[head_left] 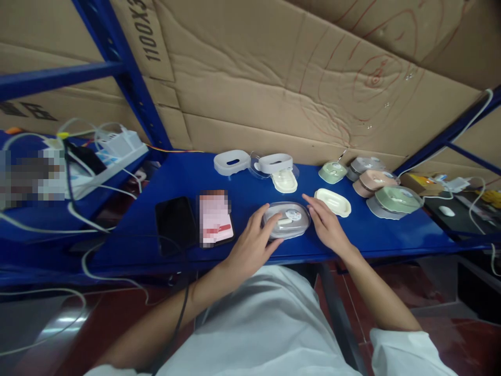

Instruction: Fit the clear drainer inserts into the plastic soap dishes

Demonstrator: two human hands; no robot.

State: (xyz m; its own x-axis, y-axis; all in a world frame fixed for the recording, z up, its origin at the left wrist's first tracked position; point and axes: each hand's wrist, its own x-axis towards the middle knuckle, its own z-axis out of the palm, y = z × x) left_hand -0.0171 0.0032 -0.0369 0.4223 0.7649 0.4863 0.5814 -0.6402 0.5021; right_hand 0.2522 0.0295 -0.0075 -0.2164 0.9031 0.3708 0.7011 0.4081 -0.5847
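On the blue table in front of me sits an oval soap box (288, 227) with a clear lid, a grey base and a round label on top. My left hand (255, 241) holds it from the left, fingers over the lid and thumb at the near side. Just off its right end, my right hand (327, 225) has its fingers stretched out and holds nothing. Beyond that hand lies a cream inner tray (332, 202). Further back are a grey oval base (232, 163), a second grey base (275, 163) on clear lids, and another cream tray (285, 181).
Several closed soap boxes, including a green one (396, 201) and a pink one (374, 183), are grouped at the right. A black phone (175, 224) and a lit phone (216, 218) lie at the left. A dark cable hangs over my left forearm. Cardboard (242, 94) walls the back.
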